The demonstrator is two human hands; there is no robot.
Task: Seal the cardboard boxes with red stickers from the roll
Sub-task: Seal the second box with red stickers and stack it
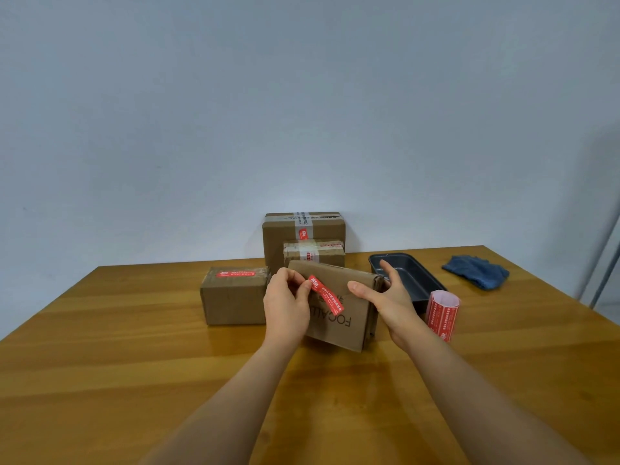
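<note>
On the wooden table [134, 364], the left hand [287, 305] pinches one end of a red sticker [326, 294] whose length lies across the top of the tilted flat cardboard box [349, 313], while the right hand [391, 300] grips that box's right edge, thumb on top. The sticker roll [443, 313] stands just right of the right hand, in front of a dark baking tin [412, 273]. Three sealed boxes sit behind: a low one [235, 297] at left, a big one [302, 229] by the wall and a small one [313, 253] before it; a blue cloth [476, 271] lies far right.
</note>
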